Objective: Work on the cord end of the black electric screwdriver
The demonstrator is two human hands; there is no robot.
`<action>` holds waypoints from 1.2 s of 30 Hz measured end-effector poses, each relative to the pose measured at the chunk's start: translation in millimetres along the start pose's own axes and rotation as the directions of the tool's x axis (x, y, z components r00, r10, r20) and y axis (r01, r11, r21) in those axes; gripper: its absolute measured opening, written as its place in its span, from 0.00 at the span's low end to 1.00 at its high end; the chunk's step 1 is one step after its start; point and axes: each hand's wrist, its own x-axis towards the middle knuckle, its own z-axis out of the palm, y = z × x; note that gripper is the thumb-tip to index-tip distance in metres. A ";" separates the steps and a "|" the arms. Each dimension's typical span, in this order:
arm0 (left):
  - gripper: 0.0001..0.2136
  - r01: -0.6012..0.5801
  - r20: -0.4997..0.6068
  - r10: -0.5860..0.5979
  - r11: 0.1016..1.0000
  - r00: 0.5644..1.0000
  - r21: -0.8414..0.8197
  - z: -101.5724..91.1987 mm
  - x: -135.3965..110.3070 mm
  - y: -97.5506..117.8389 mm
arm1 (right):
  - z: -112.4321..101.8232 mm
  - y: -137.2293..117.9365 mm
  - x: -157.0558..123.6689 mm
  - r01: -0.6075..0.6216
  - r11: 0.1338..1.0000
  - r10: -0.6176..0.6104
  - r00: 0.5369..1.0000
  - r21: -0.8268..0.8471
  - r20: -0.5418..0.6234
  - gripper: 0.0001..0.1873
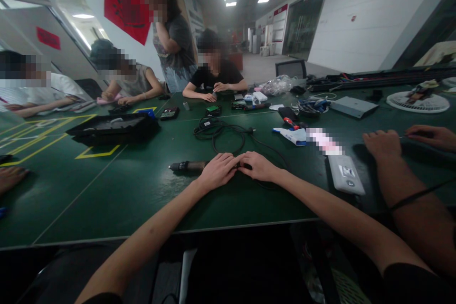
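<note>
Both forearms reach up from the bottom edge, where the black sleeves are cut off. A power drill lies on its side on the table's near half, its dark, ribbed chuck pointing left. The left hand is draped over the drill's body, fingers together and lightly bent, hiding the middle. The right hand curls at its rear end, thumb and fingers about a dark part, fingertips meeting the left hand's. How tightly either hand grips cannot be told, and the drill's handle is hidden.

To the right, a co-worker's forearms enter from the frame's edge; one hand rests on the table, while what the other holds is too thin to name. Between them and the drill lies a smooth white rounded-rectangular device, below a pixelated patch. At the left edge another person's hand is cropped.

Beyond the drill, a black rubbery cable lies in loose loops; whether it joins the drill is unclear. Farther off are a shallow black tray, crumpled clear plastic and a round, slatted white grille.
</note>
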 end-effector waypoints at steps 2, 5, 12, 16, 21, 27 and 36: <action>0.29 -0.036 0.006 0.036 0.999 0.999 -0.021 -0.3 -0.4 -0.1 | -0.5 -0.3 -0.1 -0.007 1.000 0.007 1.000 0.009 0.003 0.04; 0.29 0.004 -0.027 -0.005 1.000 1.000 -0.004 1.7 -0.5 -0.8 | -0.5 -0.2 -0.2 -0.005 1.000 0.005 1.000 0.010 0.004 0.04; 0.31 -0.024 0.002 0.024 1.000 1.000 0.002 2.9 -0.2 -0.9 | 2.3 1.9 -0.6 -0.005 1.000 0.005 1.000 -0.011 0.007 0.03; 0.30 0.022 -0.007 -0.022 1.000 1.000 0.018 4.1 -0.1 -1.7 | 2.4 1.2 -0.6 -0.002 1.000 0.002 1.000 -0.011 -0.001 0.05; 0.30 0.004 -0.007 -0.004 1.000 1.000 0.012 1.5 0.0 -1.1 | 0.5 -1.0 -0.6 -0.016 1.000 0.016 1.000 0.003 -0.008 0.06; 0.30 -0.007 -0.025 0.006 1.000 1.000 -0.019 4.6 -1.2 -3.7 | -1.0 -2.1 -0.3 -0.013 1.000 0.013 1.000 0.017 -0.003 0.04; 0.30 -0.045 -0.004 0.045 0.999 0.999 -0.016 0.7 0.0 -1.0 | -2.6 -4.2 0.5 -0.026 1.000 0.026 1.000 0.013 0.000 0.04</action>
